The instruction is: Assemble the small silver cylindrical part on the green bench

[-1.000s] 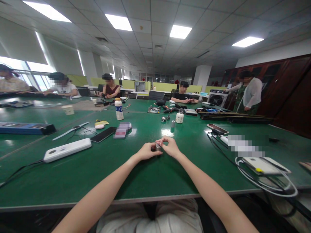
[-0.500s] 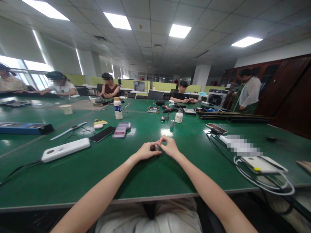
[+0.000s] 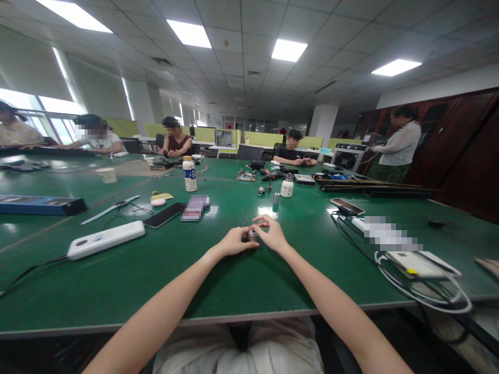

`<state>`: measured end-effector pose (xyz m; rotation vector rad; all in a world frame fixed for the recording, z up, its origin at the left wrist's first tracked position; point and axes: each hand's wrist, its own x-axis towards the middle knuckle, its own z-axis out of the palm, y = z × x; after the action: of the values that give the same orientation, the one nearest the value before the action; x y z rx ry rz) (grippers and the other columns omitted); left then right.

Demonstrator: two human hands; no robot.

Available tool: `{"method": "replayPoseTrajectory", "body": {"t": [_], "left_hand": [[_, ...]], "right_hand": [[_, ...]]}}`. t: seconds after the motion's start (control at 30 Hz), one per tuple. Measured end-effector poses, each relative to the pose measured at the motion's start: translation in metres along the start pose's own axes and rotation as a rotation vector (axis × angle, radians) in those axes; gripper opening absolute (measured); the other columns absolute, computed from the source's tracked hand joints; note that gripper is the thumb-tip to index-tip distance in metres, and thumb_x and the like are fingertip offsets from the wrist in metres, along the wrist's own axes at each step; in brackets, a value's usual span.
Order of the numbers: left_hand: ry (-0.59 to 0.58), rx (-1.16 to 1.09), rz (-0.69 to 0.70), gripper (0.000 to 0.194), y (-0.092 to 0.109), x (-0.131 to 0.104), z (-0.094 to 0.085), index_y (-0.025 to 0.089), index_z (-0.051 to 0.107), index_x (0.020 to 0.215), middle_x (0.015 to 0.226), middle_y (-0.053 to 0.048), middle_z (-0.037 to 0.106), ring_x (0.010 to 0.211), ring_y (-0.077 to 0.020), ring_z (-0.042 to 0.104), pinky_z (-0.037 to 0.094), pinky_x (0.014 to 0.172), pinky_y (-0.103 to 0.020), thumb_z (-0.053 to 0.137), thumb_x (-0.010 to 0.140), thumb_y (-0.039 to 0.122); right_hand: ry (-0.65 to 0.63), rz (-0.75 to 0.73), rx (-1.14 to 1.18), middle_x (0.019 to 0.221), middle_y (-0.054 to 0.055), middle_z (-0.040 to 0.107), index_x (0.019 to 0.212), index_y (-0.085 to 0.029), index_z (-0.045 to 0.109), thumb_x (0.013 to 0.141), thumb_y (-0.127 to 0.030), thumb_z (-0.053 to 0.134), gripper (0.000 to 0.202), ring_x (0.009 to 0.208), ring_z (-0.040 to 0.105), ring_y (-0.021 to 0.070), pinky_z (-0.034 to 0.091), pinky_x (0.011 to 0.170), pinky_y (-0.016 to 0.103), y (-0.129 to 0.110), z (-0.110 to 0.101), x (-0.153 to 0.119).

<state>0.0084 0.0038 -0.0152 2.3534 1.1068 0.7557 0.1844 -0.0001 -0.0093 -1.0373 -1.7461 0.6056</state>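
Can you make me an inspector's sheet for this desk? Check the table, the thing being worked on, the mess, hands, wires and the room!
Surface: green table, shiny with reflections.
Job's things: small metal cylinder, held; similar-looking cylinder standing farther back.
Clutter: tall bottle, small white bottle, black phone, paper cup.
Hands: left hand grips the held cylinder; right hand has fingertips at its top, too small to tell if they pinch anything.
Cables: white cable looped on the right; black cord on the left.
Surroundings: people seated beyond; standing person near dark cabinets.
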Motion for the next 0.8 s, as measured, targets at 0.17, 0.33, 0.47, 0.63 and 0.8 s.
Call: {"method": "replayPoseTrajectory", "body": {"t": [0.17, 0.33, 0.47, 0.63, 0.8], "left_hand": [[0.04, -0.002, -0.017, 0.037, -0.001, 0.0, -0.001, 0.017, 0.071, 0.095, 0.084, -0.004, 0.074, 0.077, -0.0213, 0.066, 0.047, 0.07, -0.028, 0.07, 0.076, 0.049], [0.095, -0.008, -0.068, 0.047, -0.005, -0.001, -0.002, 0.02, 0.067, 0.114, 0.093, -0.005, 0.074, 0.083, -0.0222, 0.067, 0.049, 0.078, -0.032, 0.07, 0.075, 0.046], [0.185, -0.051, -0.057, 0.063, -0.002, -0.001, -0.003, 0.02, 0.058, 0.13, 0.109, -0.008, 0.072, 0.099, -0.0251, 0.065, 0.049, 0.089, -0.036, 0.072, 0.074, 0.044], [0.306, -0.086, -0.045, 0.033, 0.006, 0.001, -0.005, 0.021, 0.072, 0.105, 0.109, -0.008, 0.073, 0.107, -0.0259, 0.061, 0.044, 0.098, -0.04, 0.064, 0.082, 0.044], [0.376, -0.037, -0.026, 0.024, 0.005, 0.003, -0.005, 0.022, 0.076, 0.093, 0.106, -0.006, 0.074, 0.108, -0.0259, 0.06, 0.043, 0.1, -0.041, 0.064, 0.083, 0.04]], "right_hand": [[0.053, 0.035, -0.052, 0.072, 0.0, 0.074, 0.095, -0.023, 0.064, 0.082, -0.026, 0.061, 0.014, 0.077, 0.072, 0.0207, 0.054, 0.087, 0.037, 0.002, -0.002, 0.002], [0.068, 0.034, -0.037, 0.074, 0.001, 0.073, 0.094, -0.022, 0.064, 0.082, -0.025, 0.061, 0.013, 0.077, 0.072, 0.0199, 0.056, 0.085, 0.037, 0.005, -0.004, 0.004], [0.043, 0.024, 0.005, 0.096, 0.003, 0.075, 0.096, -0.022, 0.064, 0.077, -0.018, 0.061, 0.019, 0.089, 0.072, 0.0191, 0.056, 0.087, 0.036, 0.011, -0.001, 0.006], [-0.106, 0.157, 0.105, 0.099, 0.004, 0.076, 0.105, -0.023, 0.066, 0.069, -0.002, 0.057, 0.043, 0.088, 0.073, 0.0186, 0.059, 0.084, 0.034, 0.025, 0.007, 0.006], [-0.211, 0.258, 0.177, 0.093, 0.003, 0.077, 0.104, -0.02, 0.068, 0.063, -0.004, 0.068, 0.044, 0.088, 0.074, 0.0217, 0.06, 0.085, 0.035, 0.032, 0.016, 0.001]]}}
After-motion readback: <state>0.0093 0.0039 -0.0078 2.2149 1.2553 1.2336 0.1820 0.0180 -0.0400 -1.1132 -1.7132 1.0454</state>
